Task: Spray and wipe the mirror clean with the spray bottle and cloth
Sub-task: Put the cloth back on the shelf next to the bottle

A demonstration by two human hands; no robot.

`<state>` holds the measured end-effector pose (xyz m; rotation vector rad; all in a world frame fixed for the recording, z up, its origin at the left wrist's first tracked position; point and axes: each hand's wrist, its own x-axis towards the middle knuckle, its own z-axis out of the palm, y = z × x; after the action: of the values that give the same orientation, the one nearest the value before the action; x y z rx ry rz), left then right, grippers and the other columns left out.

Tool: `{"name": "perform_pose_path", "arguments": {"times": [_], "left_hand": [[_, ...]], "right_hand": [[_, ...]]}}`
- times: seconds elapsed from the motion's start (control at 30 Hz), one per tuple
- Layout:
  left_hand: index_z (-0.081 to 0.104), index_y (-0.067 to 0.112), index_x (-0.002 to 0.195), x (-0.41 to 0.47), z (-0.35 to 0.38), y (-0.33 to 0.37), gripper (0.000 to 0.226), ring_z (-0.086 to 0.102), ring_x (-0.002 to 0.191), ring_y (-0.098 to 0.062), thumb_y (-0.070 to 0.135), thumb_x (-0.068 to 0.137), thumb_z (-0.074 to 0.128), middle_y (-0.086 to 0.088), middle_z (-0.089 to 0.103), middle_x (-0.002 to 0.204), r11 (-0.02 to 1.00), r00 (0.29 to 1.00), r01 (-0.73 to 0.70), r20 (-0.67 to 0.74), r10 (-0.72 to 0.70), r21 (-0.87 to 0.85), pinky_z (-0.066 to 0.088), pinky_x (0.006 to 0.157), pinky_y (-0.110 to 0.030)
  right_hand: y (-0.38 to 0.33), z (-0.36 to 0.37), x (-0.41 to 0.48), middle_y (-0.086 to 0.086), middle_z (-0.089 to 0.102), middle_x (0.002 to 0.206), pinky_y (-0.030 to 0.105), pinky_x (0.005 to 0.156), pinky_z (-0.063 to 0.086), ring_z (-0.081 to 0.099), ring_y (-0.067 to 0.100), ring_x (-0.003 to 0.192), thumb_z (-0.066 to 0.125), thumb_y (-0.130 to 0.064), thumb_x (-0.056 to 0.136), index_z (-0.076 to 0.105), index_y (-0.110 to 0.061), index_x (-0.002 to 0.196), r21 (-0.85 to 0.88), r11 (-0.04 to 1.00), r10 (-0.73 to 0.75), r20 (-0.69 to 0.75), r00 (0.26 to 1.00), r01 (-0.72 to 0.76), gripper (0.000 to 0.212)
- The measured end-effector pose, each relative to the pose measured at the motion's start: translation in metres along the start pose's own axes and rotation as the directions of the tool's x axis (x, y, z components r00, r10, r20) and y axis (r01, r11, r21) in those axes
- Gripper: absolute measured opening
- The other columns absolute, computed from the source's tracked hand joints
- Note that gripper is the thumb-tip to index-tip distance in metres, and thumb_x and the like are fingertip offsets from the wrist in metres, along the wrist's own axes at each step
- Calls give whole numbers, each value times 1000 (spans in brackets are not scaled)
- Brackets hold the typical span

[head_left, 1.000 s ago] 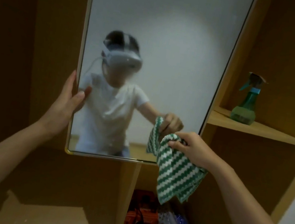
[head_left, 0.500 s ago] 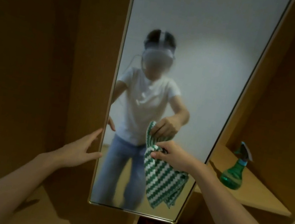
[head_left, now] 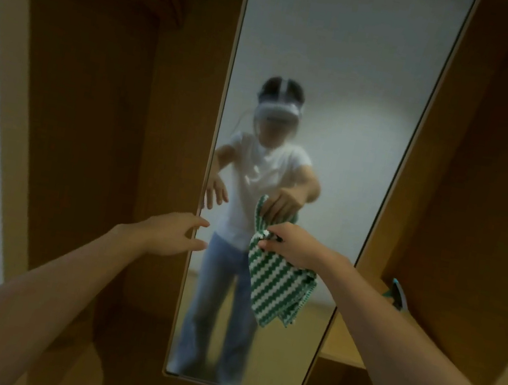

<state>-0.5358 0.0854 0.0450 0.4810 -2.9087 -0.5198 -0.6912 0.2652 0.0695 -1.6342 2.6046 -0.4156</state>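
2 bare forearms reach from the bottom edge toward the mirror (head_left: 333,71), a tall narrow panel set in a wooden cabinet (head_left: 88,131). The left hand (head_left: 168,233) is spread loose, fingers apart and holding nothing, its fingertips right at the mirror's left edge; whether they touch the frame cannot be told. The right hand (head_left: 292,244) is in front of the lower half of the mirror, fingers pinched closed on the top of the cloth (head_left: 277,283), which is green-and-white striped and hangs down bunched below the hand, in front of the glass. To the right of the mirror, on a wooden shelf (head_left: 344,348), only the teal trigger top of the spray bottle (head_left: 397,292) shows past the right forearm. The glass shows a hazy reflection of the person.
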Motion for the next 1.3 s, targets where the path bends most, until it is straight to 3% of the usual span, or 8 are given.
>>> {"name": "perform_pose_path", "arguments": {"times": [0.17, 0.33, 0.43, 0.57, 0.73, 0.87, 0.97, 1.3], "left_hand": [[25, 25, 144, -5, 0, -5, 60, 42, 131, -22, 39, 91, 50, -7, 40, 146, 997, 996, -34, 79, 39, -67, 39, 105, -36], [28, 19, 144, -7, 10, -3, 60, 44, 128, -21, 36, 91, 51, -6, 40, 145, 988, 979, -121, 156, 135, -97, 40, 102, -31], [28, 19, 144, -12, 28, 12, 60, 44, 129, -21, 37, 91, 51, -6, 40, 146, 978, 955, -178, 223, 198, -105, 39, 105, -33], [30, 19, 143, -18, 51, 51, 59, 51, 120, -24, 33, 91, 53, -8, 45, 141, 943, 933, -308, 156, 325, -123, 42, 98, -34], [32, 21, 142, -16, 82, 117, 58, 52, 120, -22, 36, 90, 53, -5, 45, 142, 903, 890, -421, 155, 430, -88, 41, 100, -35], [32, 18, 142, -10, 109, 177, 58, 47, 125, -22, 35, 90, 52, -7, 41, 144, 875, 853, -478, 196, 483, -77, 39, 102, -35], [31, 18, 143, -3, 130, 216, 61, 46, 126, -23, 34, 89, 54, -9, 41, 144, 869, 841, -484, 220, 493, -101, 39, 102, -35], [29, 20, 143, 46, 177, 286, 59, 46, 125, -20, 31, 91, 53, -6, 43, 142, 891, 853, -429, 258, 453, -146, 41, 101, -35]], "right_hand": [[-14, 13, -13, 11, 54, 84, 29, 66, 32, 51, 21, 79, 53, -28, 94, 51, -7, 81, -13, 996, 89, 7, 996, -89, 25], [-25, 30, -44, 0, 49, 72, 30, 63, 34, 49, 19, 77, 51, -29, 96, 45, -18, 68, 32, 974, 226, -23, 974, -225, 30], [-23, 44, -73, -1, 45, 64, 30, 57, 31, 45, 16, 61, 51, -32, 96, 40, -19, 63, 64, 952, 302, -3, 953, -301, 36], [-13, 53, -119, 1, 43, 62, 30, 53, 28, 41, 15, 55, 52, -35, 95, 38, -16, 64, 76, 915, 399, -32, 916, -396, 39], [23, 52, -175, 9, 49, 72, 32, 57, 30, 46, 22, 65, 52, -40, 93, 50, -8, 78, 70, 842, 539, -68, 839, -535, 35], [59, 37, -223, 0, 44, 66, 27, 52, 28, 41, 14, 58, 52, -37, 94, 43, -18, 68, 84, 802, 597, -78, 798, -591, 34], [91, 24, -255, 2, 43, 65, 31, 55, 28, 42, 18, 59, 52, -39, 94, 40, -18, 66, 71, 771, 637, -65, 768, -633, 37], [196, 0, -298, 0, 38, 62, 31, 54, 23, 35, 15, 54, 52, -39, 94, 35, -17, 65, 107, 771, 636, -73, 768, -628, 40]]}}
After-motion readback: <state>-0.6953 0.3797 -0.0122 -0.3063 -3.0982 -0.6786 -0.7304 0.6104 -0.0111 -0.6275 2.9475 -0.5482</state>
